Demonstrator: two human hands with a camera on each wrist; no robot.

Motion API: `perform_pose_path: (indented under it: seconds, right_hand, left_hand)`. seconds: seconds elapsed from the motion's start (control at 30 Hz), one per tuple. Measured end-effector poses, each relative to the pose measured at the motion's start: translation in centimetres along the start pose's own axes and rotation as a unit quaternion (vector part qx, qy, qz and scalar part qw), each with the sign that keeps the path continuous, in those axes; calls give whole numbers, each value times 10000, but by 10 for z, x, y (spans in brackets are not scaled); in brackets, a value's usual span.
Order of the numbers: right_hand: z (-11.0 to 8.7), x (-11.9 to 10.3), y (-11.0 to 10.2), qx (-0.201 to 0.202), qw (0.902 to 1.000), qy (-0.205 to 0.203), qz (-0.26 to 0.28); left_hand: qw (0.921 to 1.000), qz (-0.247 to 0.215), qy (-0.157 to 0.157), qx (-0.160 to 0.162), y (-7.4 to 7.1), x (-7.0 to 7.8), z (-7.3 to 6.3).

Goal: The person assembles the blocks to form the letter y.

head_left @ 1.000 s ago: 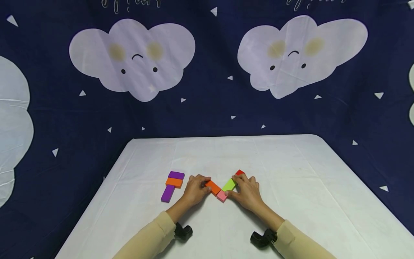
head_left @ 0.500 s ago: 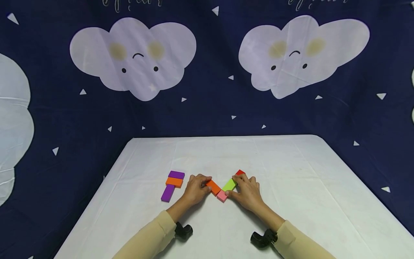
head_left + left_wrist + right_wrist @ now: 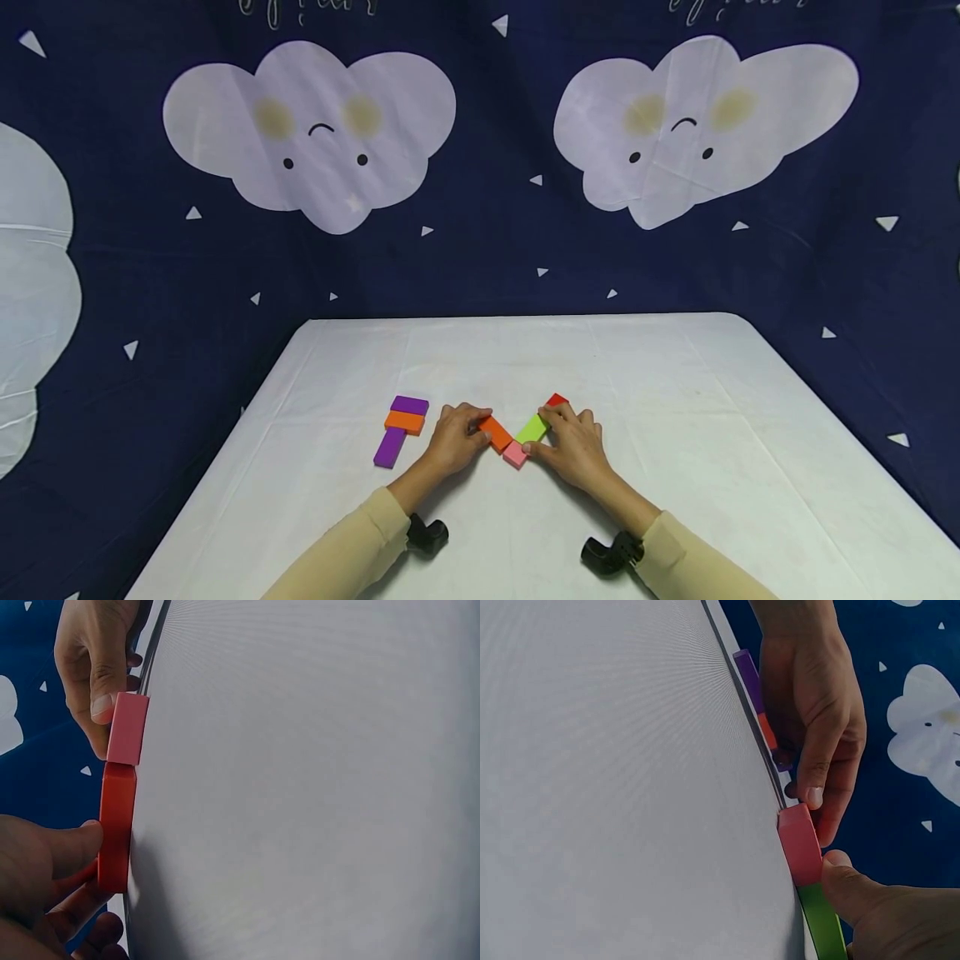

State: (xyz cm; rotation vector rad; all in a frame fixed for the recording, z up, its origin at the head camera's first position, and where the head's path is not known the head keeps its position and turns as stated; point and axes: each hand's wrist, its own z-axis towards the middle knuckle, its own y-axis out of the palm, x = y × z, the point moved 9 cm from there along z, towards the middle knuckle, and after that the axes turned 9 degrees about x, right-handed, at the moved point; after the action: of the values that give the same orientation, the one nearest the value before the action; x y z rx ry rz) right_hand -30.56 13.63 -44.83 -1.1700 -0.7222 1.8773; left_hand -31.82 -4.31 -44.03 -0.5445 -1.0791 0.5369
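Four-part wording aside, a V of coloured blocks lies flat on the white table. Its left arm is an orange block [image 3: 495, 435], which my left hand [image 3: 453, 437] pinches between thumb and fingers. A pink block [image 3: 514, 455] forms the bottom corner, touching the orange one's end. From there a lime green block [image 3: 532, 428] runs up to a red block [image 3: 556, 400]. My right hand [image 3: 576, 446] grips the green block, thumb by the pink joint and a fingertip near the red end. The left wrist view shows the left thumb [image 3: 79, 844] against the orange block; right fingers partly hide the red block.
Left of the V lie a purple block [image 3: 409, 405], an orange block [image 3: 405, 422] and a second purple block [image 3: 389, 448], touching in a row. Black wrist cameras [image 3: 427, 536] hang under both forearms. A dark blue cloud-print cloth [image 3: 495, 267] stands behind the table [image 3: 675, 400].
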Motion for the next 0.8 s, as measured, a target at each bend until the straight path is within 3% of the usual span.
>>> perform_pose_path:
  seconds: [0.33,0.67,0.8]
  right_hand:
    - [0,0,0,38,10000,-7,-16]
    - [0,0,-1,-18,10000,41,-12]
    - [-1,0,0,-61,10000,62,-27]
  left_hand:
    - [9986,-196,-469,171,-13,1,-1]
    - [9886,-660,-1136,742,-56,-25,-13]
    - [9837,-531,-1400,993,-75,-37,-22]
